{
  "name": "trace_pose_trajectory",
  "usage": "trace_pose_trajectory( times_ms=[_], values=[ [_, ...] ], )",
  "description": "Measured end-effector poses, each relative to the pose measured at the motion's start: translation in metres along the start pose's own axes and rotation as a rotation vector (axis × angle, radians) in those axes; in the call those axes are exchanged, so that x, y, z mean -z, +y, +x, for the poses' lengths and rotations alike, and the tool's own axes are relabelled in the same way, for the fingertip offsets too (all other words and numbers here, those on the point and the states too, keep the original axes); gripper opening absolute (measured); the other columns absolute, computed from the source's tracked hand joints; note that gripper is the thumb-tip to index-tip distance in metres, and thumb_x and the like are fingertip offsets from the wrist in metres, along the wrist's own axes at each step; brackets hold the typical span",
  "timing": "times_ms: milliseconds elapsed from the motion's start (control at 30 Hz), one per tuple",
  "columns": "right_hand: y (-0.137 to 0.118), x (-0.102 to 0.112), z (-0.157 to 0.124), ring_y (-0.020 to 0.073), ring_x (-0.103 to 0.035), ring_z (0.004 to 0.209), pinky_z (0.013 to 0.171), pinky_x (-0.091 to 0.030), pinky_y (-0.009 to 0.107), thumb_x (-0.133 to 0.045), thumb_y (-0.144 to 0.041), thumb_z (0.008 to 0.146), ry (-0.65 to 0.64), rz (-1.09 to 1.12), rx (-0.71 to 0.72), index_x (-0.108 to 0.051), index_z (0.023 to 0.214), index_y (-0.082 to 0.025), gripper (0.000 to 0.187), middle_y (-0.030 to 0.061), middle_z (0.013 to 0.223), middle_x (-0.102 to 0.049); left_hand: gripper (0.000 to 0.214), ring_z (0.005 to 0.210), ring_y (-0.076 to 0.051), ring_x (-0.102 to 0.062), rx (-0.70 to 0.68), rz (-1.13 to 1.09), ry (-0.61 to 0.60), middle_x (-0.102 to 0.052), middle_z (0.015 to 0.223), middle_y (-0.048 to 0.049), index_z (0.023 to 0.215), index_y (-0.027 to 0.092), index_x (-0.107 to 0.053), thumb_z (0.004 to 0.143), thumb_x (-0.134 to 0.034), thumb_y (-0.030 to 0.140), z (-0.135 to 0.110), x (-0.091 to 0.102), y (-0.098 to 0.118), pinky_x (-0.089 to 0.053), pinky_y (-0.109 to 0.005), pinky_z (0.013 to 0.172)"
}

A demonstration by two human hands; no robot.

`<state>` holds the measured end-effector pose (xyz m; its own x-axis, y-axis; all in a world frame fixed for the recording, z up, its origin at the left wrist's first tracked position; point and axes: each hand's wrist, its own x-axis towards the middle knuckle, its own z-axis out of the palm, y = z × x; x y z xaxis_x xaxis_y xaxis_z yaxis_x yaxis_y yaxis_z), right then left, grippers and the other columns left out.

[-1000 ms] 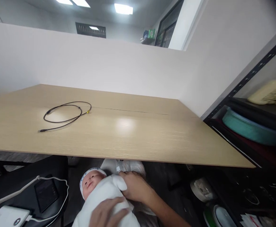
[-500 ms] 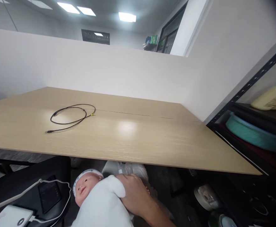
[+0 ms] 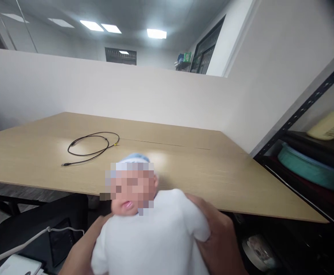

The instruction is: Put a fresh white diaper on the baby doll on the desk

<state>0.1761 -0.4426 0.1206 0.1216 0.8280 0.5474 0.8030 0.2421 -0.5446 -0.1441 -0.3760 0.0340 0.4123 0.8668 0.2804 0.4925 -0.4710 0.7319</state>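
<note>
A baby doll [image 3: 152, 229] in a white top and a pale blue and white cap is held upright before me, its head overlapping the near edge of the wooden table [image 3: 195, 175]. My left hand [image 3: 83, 244] grips it at the side and arm on the left. On the other side my right hand [image 3: 218, 229] is wrapped round the doll's shoulder and arm. Fingertips of both hands are hidden behind the doll. Further back on the tabletop lies a loosely coiled black cable [image 3: 92, 154].
At the lower left, a black chair [image 3: 75, 206] carries a dark phone [image 3: 60, 242] and a white power bank [image 3: 18, 265] with a white cord. A black metal shelf [image 3: 304, 103] with a teal basin [image 3: 310, 164] stands at the right. A white partition [image 3: 144, 95] rises behind the table.
The doll has come up from below the table edge and turned more upright. My left hand has come into view on its side; my right hand has moved up and right with it.
</note>
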Motion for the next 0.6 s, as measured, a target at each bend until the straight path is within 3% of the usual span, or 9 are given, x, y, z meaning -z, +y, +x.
trace_pose_trajectory(
  times_ms=[167, 267, 400, 500, 600],
  values=[
    [0.019, 0.031, 0.037, 0.0218, -0.072, 0.073, 0.065, -0.052, 0.028, -0.064, -0.03, 0.085, 0.099, -0.148, -0.178, -0.081, 0.115, -0.029, 0.033, -0.0001, 0.091, -0.083, 0.051, 0.126, -0.029, -0.073, -0.169, -0.08, -0.211, -0.067, 0.152, -0.0082, 0.146, 0.032, -0.066, 0.096, -0.072, 0.034, 0.098, 0.021, 0.039, -0.063, -0.033, 0.101],
    [0.043, 0.031, 0.062, 0.0218, -0.065, 0.067, 0.062, -0.046, 0.028, -0.062, -0.031, 0.087, 0.079, -0.249, -0.263, -0.078, 0.108, -0.027, 0.027, 0.0019, 0.082, -0.081, 0.049, 0.117, -0.03, -0.075, -0.19, -0.072, -0.276, -0.077, 0.137, -0.0056, 0.137, 0.027, -0.071, 0.089, -0.078, 0.039, 0.161, 0.027, 0.05, -0.061, -0.033, 0.096],
    [0.087, 0.015, 0.09, 0.0242, -0.069, 0.071, 0.061, -0.038, 0.029, -0.064, -0.04, 0.093, -0.074, -0.434, -0.314, -0.073, 0.098, -0.025, 0.018, 0.0063, 0.086, -0.082, 0.041, 0.11, -0.03, -0.075, -0.131, -0.059, -0.421, -0.082, 0.121, -0.0015, 0.122, 0.027, -0.075, 0.085, -0.075, 0.043, 0.227, 0.022, 0.042, -0.059, -0.034, 0.089],
    [0.121, 0.0, 0.107, 0.0262, -0.074, 0.076, 0.061, -0.032, 0.03, -0.063, -0.046, 0.098, -0.192, -0.623, -0.259, -0.072, 0.1, -0.025, 0.023, 0.0078, 0.092, -0.084, 0.041, 0.106, -0.03, -0.075, -0.08, -0.017, -0.543, -0.082, 0.118, -0.0034, 0.119, 0.025, -0.074, 0.082, -0.072, 0.043, 0.26, 0.013, 0.027, -0.059, -0.035, 0.083],
    [0.152, -0.016, 0.121, 0.0281, -0.076, 0.079, 0.062, -0.028, 0.032, -0.064, -0.043, 0.099, -0.25, -0.707, -0.202, -0.073, 0.101, -0.024, 0.021, 0.0087, 0.093, -0.085, 0.043, 0.103, -0.028, -0.075, -0.067, 0.097, -0.572, -0.081, 0.116, -0.0039, 0.12, 0.025, -0.071, 0.08, -0.069, 0.038, 0.286, 0.001, 0.011, -0.057, -0.034, 0.08]
  ],
)
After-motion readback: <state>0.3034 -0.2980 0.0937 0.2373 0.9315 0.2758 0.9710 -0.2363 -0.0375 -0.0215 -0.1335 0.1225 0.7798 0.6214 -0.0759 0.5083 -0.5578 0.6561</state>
